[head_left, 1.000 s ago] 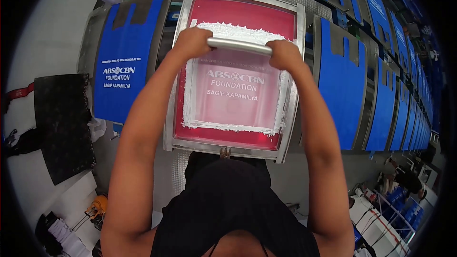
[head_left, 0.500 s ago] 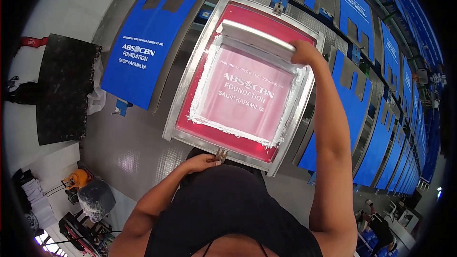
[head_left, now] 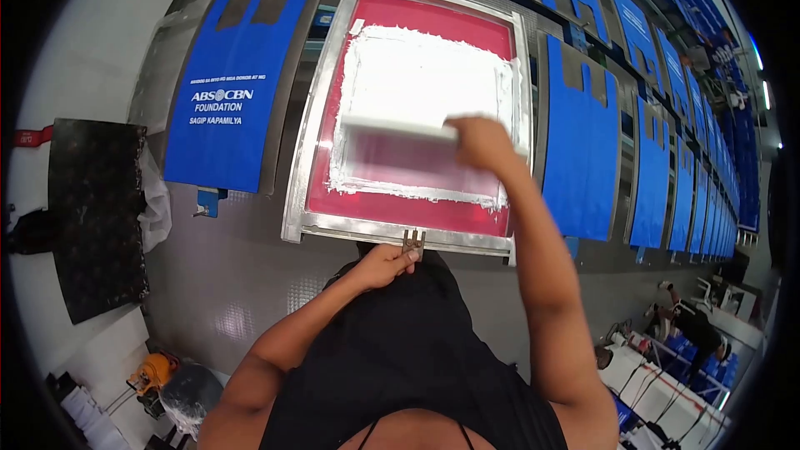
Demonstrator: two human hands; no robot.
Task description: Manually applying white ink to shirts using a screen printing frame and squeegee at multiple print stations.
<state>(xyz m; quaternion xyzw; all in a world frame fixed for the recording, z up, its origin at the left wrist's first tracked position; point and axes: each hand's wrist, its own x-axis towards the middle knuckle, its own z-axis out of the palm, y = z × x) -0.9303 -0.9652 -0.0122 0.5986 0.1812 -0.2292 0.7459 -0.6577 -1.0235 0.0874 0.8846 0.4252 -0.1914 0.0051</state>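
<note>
A screen-printing frame (head_left: 295, 192) with a metal border and red mesh lies in front of me. White ink (head_left: 417, 75) covers the far part of its mesh, with a ragged white outline round the rest. My right hand (head_left: 483, 143) is closed on the right end of a long squeegee (head_left: 392, 126), blurred by motion, which spans the mesh past its middle. Between that squeegee and the near edge the mesh looks pinkish and only thinly coated. My left hand (head_left: 392, 263) pinches a metal bracket (head_left: 413, 242) at the middle of the frame's near edge.
Blue printed fabric pieces lie on boards to the left (head_left: 229, 92) and right (head_left: 581, 142), with several more curving away on the right. A black panel (head_left: 96, 217) stands at the far left. At the lower right a person (head_left: 698, 329) bends by a table.
My right hand has pulled the squeegee from the frame's far end toward me, leaving white ink behind it. My left hand stays at the bracket. The whole view has turned slightly.
</note>
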